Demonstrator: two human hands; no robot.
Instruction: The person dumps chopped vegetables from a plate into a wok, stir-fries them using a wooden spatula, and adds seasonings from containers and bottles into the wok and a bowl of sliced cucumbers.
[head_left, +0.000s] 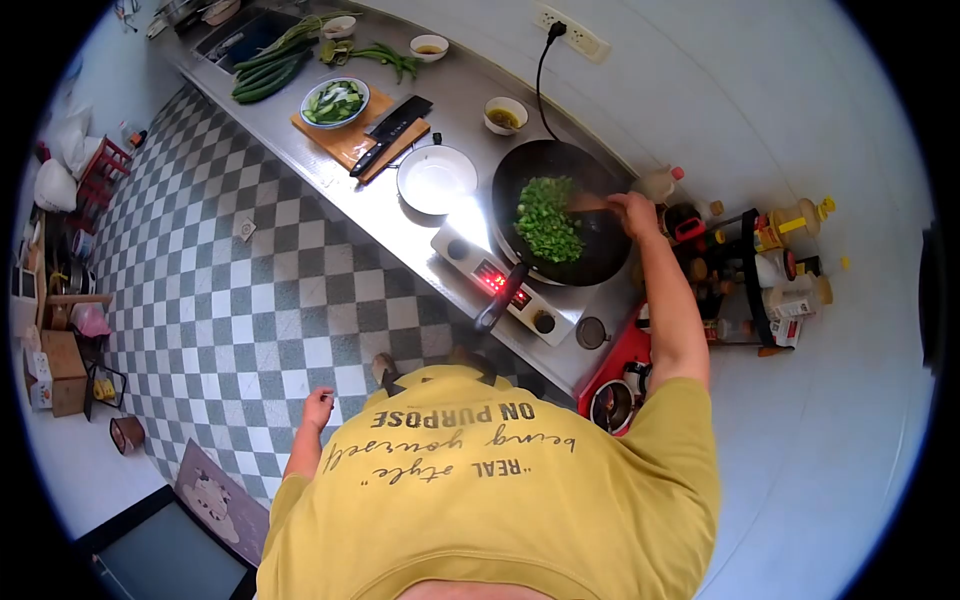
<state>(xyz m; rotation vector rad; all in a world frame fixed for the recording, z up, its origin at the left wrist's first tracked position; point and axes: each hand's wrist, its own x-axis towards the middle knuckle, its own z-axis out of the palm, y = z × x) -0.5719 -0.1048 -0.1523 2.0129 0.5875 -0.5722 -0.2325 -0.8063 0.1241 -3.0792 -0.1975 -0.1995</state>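
Note:
My right hand (634,216) is closed round the handle of a brown spatula (588,204), whose blade reaches into a black wok (600,250). Chopped greens (548,222) lie in the wok, beside the spatula's blade. The wok stands on an induction cooker (530,312) with lit red digits, its handle pointing towards my body. My left hand (319,405) hangs low over the checkered floor, away from the counter, with its fingers curled; whether anything small is in them is too small to tell.
Left of the wok are a white pan (437,180), a cleaver (400,118) on a cutting board (340,145), and a bowl of sliced cucumber (335,102). A small sauce bowl (505,116) stands behind. A bottle rack (757,280) is at the right.

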